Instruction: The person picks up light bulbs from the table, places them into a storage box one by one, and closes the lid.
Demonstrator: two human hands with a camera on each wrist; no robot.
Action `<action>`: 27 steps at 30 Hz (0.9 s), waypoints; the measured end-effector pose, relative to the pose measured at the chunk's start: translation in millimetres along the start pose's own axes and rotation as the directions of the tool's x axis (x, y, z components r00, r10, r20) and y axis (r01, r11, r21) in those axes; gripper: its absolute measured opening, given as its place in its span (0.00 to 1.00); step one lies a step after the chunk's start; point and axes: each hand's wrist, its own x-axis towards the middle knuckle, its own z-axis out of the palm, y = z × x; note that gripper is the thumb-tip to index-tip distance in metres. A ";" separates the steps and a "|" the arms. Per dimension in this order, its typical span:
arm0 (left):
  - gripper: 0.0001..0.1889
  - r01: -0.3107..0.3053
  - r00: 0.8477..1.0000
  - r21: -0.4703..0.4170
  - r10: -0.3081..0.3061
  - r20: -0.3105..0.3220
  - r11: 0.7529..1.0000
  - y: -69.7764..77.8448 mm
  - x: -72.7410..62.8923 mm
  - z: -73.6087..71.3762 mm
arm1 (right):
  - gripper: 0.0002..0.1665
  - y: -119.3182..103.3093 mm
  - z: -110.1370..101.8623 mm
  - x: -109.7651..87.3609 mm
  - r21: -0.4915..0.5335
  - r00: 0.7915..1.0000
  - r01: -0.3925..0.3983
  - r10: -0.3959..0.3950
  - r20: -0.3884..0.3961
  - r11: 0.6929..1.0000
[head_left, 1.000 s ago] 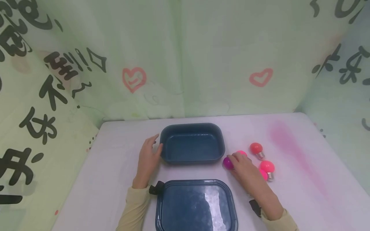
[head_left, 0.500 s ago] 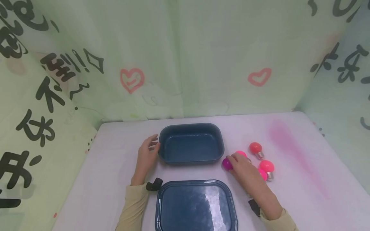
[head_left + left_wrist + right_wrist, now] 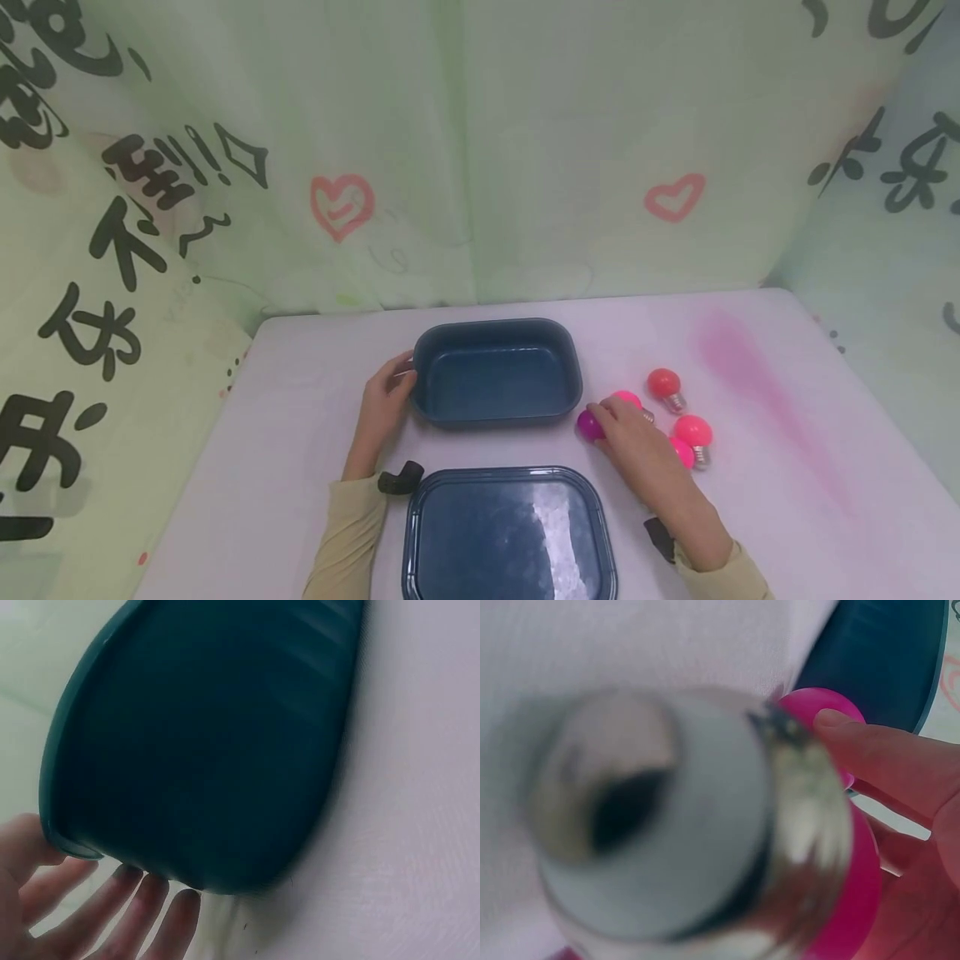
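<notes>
A dark blue container stands uncovered on the table. At its left end my left hand rests with the fingertips along the outer wall. In the left wrist view those fingers are extended and the thumb lies by the rim. To the container's right, my right hand pinches a purple light bulb. A pink light bulb lies right behind that hand, partly covered. Seen from the right wrist, the thumb presses the held bulb, while a blurred metal bulb base fills the foreground.
A red bulb, a coral bulb and a pink bulb lie right of the right hand. A dark blue lid lies flat in front of the container. Curtains hang behind the table and at its sides.
The left hand's fingers have drawn in slightly against the container's end. The right hand stays at the purple light bulb, with hardly any movement.
</notes>
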 end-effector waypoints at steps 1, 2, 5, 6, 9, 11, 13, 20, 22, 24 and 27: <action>0.21 0.001 1.000 -0.006 -0.001 0.001 1.000 -0.3 -0.1 -0.3 | 0.36 0.0 0.2 0.0 0.000 1.000 -0.002 0.002 0.001 1.000; 0.21 0.002 1.000 -0.011 -0.002 0.003 1.000 -0.9 0.0 -0.5 | 0.36 0.0 0.4 0.0 0.002 1.000 -0.002 0.002 0.003 1.000; 0.21 0.015 1.000 -0.033 -0.015 0.009 0.999 -1.7 0.0 -1.3 | 0.37 0.2 1.3 0.7 0.003 1.000 -0.010 0.010 0.010 1.000; 0.21 0.017 1.000 -0.038 -0.017 0.011 0.999 -1.7 -0.1 -1.6 | 0.37 0.3 1.5 0.9 0.003 1.000 -0.010 0.010 0.012 1.000; 0.21 0.019 1.000 -0.046 -0.018 0.017 0.999 -2.6 0.6 -1.7 | 0.36 0.2 0.9 1.5 0.001 1.000 -0.007 0.007 0.014 1.000; 0.22 0.021 1.000 -0.046 -0.020 0.020 0.999 -3.0 1.0 -1.8 | 0.36 0.3 0.3 1.8 0.001 1.000 -0.005 0.005 0.017 1.000; 0.22 0.026 0.999 -0.052 -0.024 0.025 0.998 -2.3 1.1 -1.8 | 0.36 0.4 -0.8 2.1 0.005 1.000 -0.003 0.003 0.018 1.000; 0.23 0.037 0.997 -0.065 -0.033 0.064 0.997 25.7 -8.6 -6.0 | 0.37 0.1 -6.7 2.9 0.013 1.000 -0.017 0.016 0.022 1.000; 0.22 0.042 0.997 -0.051 -0.038 0.070 0.998 32.6 -11.3 -7.6 | 0.37 -0.7 -9.2 3.3 0.018 1.000 -0.016 0.016 0.016 1.000; 0.23 0.051 0.996 -0.057 -0.047 0.072 0.997 30.2 -10.6 -7.6 | 0.36 -1.6 -11.7 3.9 0.025 1.000 -0.014 0.014 0.006 1.000; 0.23 0.057 0.996 -0.069 -0.052 0.065 0.996 16.9 -6.1 -5.9 | 0.36 -3.4 -15.6 4.6 0.037 1.000 -0.007 0.007 -0.005 0.999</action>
